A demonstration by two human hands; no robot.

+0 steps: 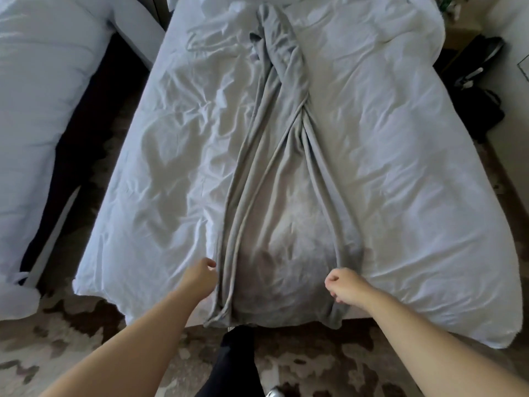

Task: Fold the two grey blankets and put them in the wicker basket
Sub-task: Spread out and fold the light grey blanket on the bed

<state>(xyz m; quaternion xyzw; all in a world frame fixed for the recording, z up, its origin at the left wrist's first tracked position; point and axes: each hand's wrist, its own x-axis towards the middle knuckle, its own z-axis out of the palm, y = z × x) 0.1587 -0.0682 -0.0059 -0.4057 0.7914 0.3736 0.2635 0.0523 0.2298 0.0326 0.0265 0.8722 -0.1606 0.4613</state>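
Grey fleece blanket [274, 224], one of the two, lies lengthwise down the middle of the white crumpled duvet bed [400, 173]. It runs straight away from both grips, and its near end hangs just over the foot of the bed between them. It is not spread flat: the far half is twisted into a narrow rope, and the near half fans out with its long edges rolled inward in ridges.

The right grip [342, 285] is a closed fist on the blanket's right rolled edge, and the folds converge at it, so it appears to have hold of that edge. The left grip [200, 275] has its fingers curled against the left edge. Whether it pinches the cloth or only touches it I cannot tell.

No second blanket and no wicker basket show anywhere. A second white bed [37, 96] stands well out beyond the left grip, and brown-and-cream patterned carpet [86, 348] lies under both forearms.

I judge this to be the start of the first fold, with the blanket being laid out. Next, both near corners need a firm hold and the grips should draw apart to open the width. A shake or pull should then undo the twist farther up before any halving.
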